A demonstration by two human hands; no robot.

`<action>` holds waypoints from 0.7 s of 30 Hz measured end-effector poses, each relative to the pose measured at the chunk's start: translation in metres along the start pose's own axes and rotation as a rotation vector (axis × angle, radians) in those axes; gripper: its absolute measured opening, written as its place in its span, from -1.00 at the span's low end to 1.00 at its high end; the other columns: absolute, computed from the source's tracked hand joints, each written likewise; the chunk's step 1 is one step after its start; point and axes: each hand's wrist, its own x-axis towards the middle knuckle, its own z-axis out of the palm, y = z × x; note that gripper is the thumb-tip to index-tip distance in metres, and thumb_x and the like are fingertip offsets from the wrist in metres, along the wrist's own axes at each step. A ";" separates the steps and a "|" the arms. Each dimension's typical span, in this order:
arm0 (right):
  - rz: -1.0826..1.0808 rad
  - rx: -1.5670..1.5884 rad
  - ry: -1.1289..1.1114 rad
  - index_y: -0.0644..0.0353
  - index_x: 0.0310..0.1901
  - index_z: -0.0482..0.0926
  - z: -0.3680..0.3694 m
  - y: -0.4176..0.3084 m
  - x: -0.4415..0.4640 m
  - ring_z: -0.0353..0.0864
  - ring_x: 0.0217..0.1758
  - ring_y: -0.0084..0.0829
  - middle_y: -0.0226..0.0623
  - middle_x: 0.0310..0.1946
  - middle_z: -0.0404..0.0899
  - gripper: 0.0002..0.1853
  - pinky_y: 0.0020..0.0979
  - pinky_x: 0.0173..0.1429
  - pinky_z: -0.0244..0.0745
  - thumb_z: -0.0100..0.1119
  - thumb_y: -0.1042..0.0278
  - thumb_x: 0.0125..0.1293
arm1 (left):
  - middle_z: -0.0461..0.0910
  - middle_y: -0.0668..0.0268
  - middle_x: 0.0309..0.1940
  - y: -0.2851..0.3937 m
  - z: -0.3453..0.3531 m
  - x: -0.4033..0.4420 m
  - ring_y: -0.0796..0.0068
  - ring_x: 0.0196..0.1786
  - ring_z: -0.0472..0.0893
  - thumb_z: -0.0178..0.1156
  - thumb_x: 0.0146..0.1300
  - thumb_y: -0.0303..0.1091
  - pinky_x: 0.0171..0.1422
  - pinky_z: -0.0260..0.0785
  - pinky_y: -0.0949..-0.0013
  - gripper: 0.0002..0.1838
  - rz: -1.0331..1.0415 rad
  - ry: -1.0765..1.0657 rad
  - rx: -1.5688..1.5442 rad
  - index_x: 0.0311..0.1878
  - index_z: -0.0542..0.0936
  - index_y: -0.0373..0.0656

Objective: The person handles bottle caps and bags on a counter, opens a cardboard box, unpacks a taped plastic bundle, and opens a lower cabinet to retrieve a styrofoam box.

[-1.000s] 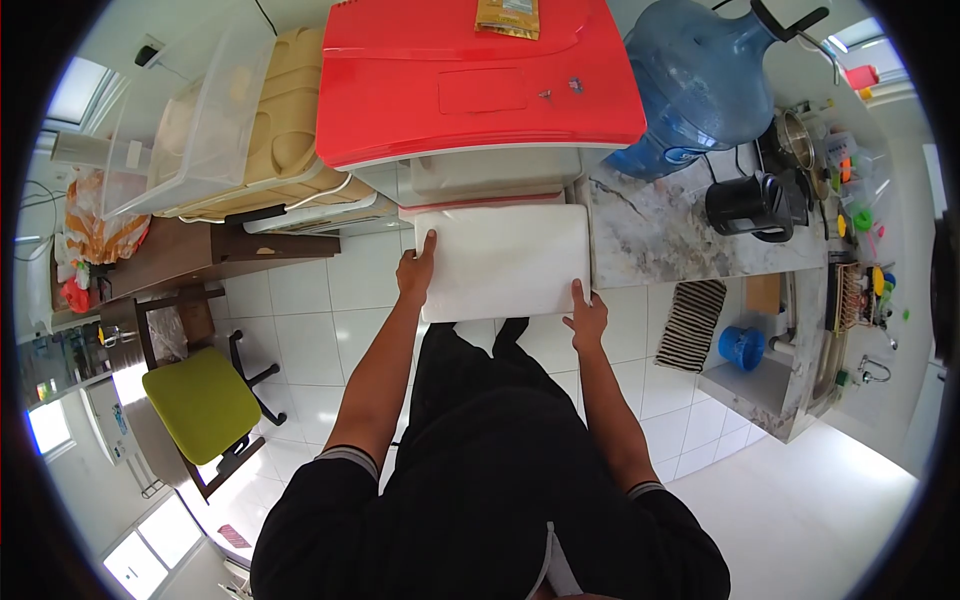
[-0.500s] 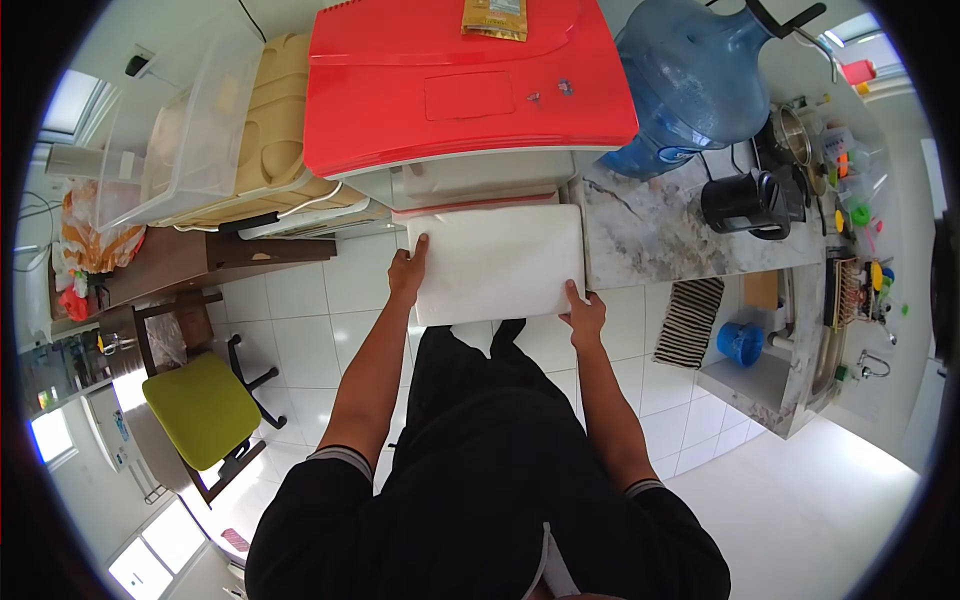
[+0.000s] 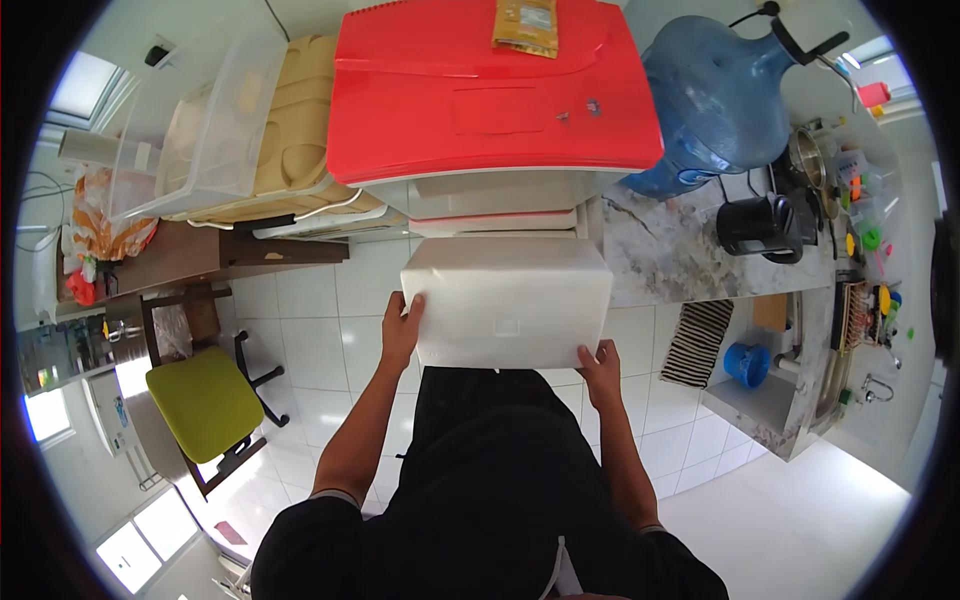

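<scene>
A white rectangular box (image 3: 510,295), which looks like foam, is held out in front of my black-clothed body. My left hand (image 3: 401,328) grips its left side, thumb on the top face and fingers around the edge. At the lower right corner, my right hand (image 3: 601,370) grips it too, with its thumb on top and its other fingers mostly hidden. Just beyond the box stands a large red-topped unit (image 3: 500,110) with a pale body. On that red top lies a gold packet (image 3: 526,25).
On the right, a blue water jug (image 3: 715,95) and a black kettle (image 3: 757,225) stand on a marble counter (image 3: 660,250). A blue bucket (image 3: 746,364) sits below. To the left are a clear plastic bin (image 3: 215,130), tan containers (image 3: 290,120) and a green-seated chair (image 3: 205,400).
Both hands have drawn the white box toward my body, away from the red-topped unit. A gap now shows between them, and more of the box's near side is visible.
</scene>
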 end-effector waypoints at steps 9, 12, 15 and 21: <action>-0.047 -0.095 -0.225 0.20 0.42 0.24 -0.007 0.010 -0.035 0.52 0.42 -0.16 -0.09 0.27 0.56 -0.23 -0.10 0.49 0.41 0.41 0.62 0.21 | 0.52 0.24 0.11 -0.011 -0.031 -0.079 0.40 0.21 0.49 0.36 0.44 0.07 0.36 0.34 0.24 -0.36 0.274 -0.035 -0.346 0.25 0.39 -0.25; -0.079 -0.109 -0.275 0.19 0.50 0.24 -0.012 0.010 -0.034 0.49 0.46 -0.16 -0.13 0.32 0.53 -0.14 -0.07 0.52 0.40 0.41 0.66 0.16 | 0.51 0.26 0.11 -0.012 -0.036 -0.091 0.40 0.23 0.47 0.41 0.37 0.14 0.39 0.31 0.23 -0.29 0.285 -0.038 -0.360 0.26 0.38 -0.23; -0.051 -0.124 -0.304 0.19 0.46 0.36 -0.026 0.012 -0.035 0.47 0.48 -0.20 -0.18 0.37 0.51 -0.19 -0.06 0.54 0.38 0.39 0.69 0.13 | 0.50 0.24 0.18 -0.015 -0.040 -0.103 0.39 0.28 0.47 0.45 0.32 0.18 0.42 0.31 0.21 -0.23 0.310 -0.067 -0.364 0.28 0.37 -0.22; -0.058 -0.271 -0.252 0.33 0.47 0.35 -0.051 0.007 -0.050 0.39 0.53 -0.16 -0.10 0.41 0.48 -0.27 -0.14 0.58 0.33 0.35 0.58 0.23 | 0.46 0.27 0.14 0.013 -0.027 -0.129 0.43 0.24 0.46 0.50 0.14 0.38 0.37 0.35 0.21 -0.04 0.444 -0.038 -0.339 0.27 0.36 -0.23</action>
